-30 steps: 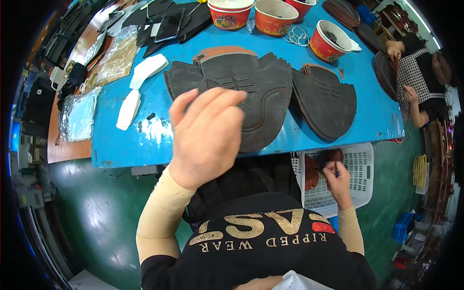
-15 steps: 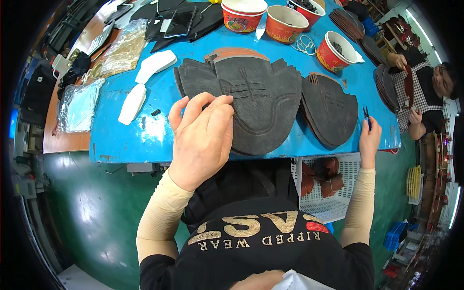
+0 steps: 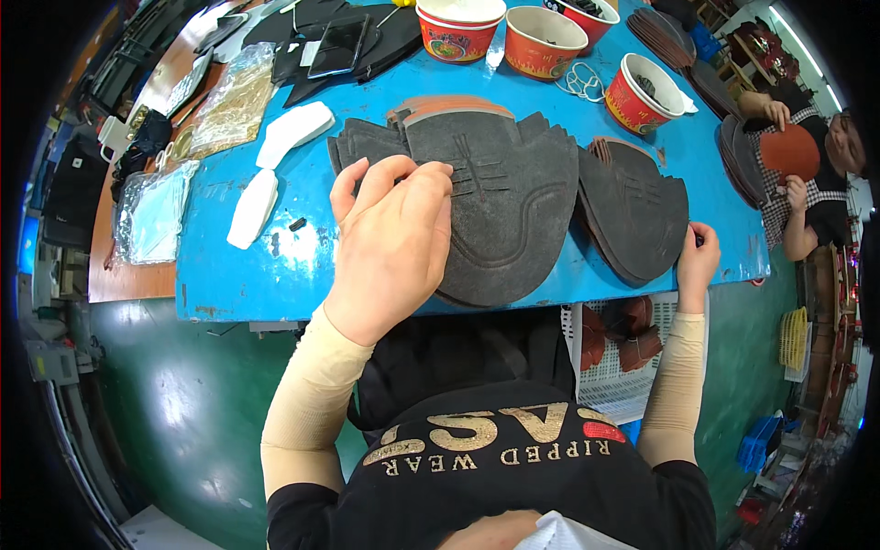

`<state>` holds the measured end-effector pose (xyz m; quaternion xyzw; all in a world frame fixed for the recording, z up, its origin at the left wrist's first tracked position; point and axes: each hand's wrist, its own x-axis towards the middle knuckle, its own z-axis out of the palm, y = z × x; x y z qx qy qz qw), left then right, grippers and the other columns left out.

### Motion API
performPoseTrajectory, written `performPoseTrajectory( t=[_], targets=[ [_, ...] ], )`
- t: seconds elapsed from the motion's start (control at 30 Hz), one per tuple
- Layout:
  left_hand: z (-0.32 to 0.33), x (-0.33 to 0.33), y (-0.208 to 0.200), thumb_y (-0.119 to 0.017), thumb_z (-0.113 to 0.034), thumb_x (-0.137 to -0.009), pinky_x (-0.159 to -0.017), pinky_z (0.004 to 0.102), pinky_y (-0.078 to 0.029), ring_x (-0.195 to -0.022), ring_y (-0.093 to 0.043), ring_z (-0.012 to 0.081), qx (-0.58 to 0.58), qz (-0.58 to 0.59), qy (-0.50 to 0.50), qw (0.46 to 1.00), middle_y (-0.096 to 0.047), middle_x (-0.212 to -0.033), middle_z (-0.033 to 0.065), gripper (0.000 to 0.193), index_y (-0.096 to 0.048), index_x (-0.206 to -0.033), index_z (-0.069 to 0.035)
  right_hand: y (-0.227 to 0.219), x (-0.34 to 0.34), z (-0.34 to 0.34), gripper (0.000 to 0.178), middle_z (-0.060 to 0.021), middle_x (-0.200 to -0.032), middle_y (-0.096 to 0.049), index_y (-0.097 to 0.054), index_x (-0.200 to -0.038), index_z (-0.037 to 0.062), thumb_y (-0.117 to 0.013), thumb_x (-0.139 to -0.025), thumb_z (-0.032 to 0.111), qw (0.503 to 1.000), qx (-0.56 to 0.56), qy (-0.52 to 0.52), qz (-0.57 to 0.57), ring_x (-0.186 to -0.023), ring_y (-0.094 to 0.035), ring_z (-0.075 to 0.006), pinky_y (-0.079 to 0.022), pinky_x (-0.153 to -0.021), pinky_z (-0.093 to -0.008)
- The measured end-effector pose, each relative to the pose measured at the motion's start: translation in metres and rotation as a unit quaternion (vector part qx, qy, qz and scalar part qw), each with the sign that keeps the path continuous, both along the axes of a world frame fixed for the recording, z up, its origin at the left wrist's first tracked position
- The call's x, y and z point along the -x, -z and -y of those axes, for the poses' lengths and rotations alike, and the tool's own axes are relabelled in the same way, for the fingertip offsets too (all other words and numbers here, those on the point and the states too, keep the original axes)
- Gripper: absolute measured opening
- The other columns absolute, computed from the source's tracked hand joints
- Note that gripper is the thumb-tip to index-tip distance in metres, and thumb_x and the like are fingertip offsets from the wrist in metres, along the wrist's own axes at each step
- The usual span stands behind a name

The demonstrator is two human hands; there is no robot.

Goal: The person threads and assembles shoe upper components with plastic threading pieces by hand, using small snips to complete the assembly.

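Note:
A stack of dark grey leather shoe-upper pieces (image 3: 500,220), with reddish-brown edges at its far side, lies before me on the blue table. Crossing dark lines, perhaps cords or slits, mark the top piece. Over its left part is my left hand (image 3: 392,240), thumb and fingers pinched together; what they hold is hidden. To the right, a smaller stack of similar pieces (image 3: 632,206) fans out. My right hand (image 3: 698,261) is curled beside that stack's right edge, around small snips (image 3: 699,241) of which only a dark bit shows.
Red paper tubs (image 3: 642,96) with dark bits stand at the back. White shaped pieces (image 3: 252,209), a phone (image 3: 339,46) and plastic bags (image 3: 156,215) lie left. Under the table edge, a white crate (image 3: 596,376) holds brown pieces. At right, a co-worker holds a reddish-brown piece (image 3: 789,152).
My right hand has closed in beside the smaller stack, hiding most of the snips. My left hand has shifted slightly right over the top piece. The co-worker's brown piece has turned flat-side on.

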<state>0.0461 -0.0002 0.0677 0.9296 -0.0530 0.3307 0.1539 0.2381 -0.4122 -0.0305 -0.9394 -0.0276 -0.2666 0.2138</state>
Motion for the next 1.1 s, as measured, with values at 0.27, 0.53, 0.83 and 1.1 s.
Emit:
performPoseTrajectory(
  t=[0.27,0.53,0.83,1.1],
  targets=[
    [-0.007,0.002,0.022,-0.048,-0.002,-0.095,-0.099,0.0318,-0.030,-0.098,-0.056,0.0185,0.247,0.043,0.048,0.967,-0.063,-0.114,0.0050,0.012,-0.050,-0.106,-0.004,-0.004,0.005,-0.006,0.019,-0.0069,-0.085,-0.066,-0.066,-0.089,-0.0005,-0.065,-0.088,0.018,0.986,-0.163,0.003,-0.021,-0.075,-0.059,-0.0123,-0.048,-0.069,-0.0271],
    [-0.008,0.005,0.008,-0.051,-0.003,-0.091,-0.104,0.0419,-0.023,-0.103,-0.057,0.0186,0.120,0.036,0.005,0.992,-0.064,-0.108,0.0023,0.013,-0.056,-0.103,-0.008,0.010,-0.004,0.013,0.021,-0.0051,-0.085,-0.063,-0.060,-0.096,0.0001,-0.063,-0.090,0.020,0.973,-0.221,0.003,0.069,-0.074,-0.056,-0.0114,-0.048,-0.069,-0.0272],
    [-0.008,0.001,-0.002,-0.058,-0.002,-0.086,-0.105,0.0429,-0.023,-0.102,-0.058,0.0196,-0.003,0.031,0.010,0.999,-0.065,-0.106,0.0009,0.013,-0.061,-0.097,-0.008,0.005,0.006,-0.003,0.024,-0.0040,-0.087,-0.060,-0.057,-0.101,0.0007,-0.069,-0.085,0.015,0.969,-0.232,0.021,0.078,-0.078,-0.055,-0.0115,-0.047,-0.072,-0.0264],
    [-0.001,-0.004,-0.008,-0.062,-0.002,-0.080,-0.105,0.0459,-0.023,-0.098,-0.058,0.0196,-0.038,-0.014,0.066,0.997,-0.065,-0.102,-0.0007,0.017,-0.059,-0.095,-0.009,-0.003,0.008,-0.014,0.024,-0.0039,-0.087,-0.060,-0.057,-0.101,0.0010,-0.069,-0.084,0.013,0.965,-0.242,0.014,0.102,-0.081,-0.056,-0.0137,-0.047,-0.076,-0.0277]
  ],
)
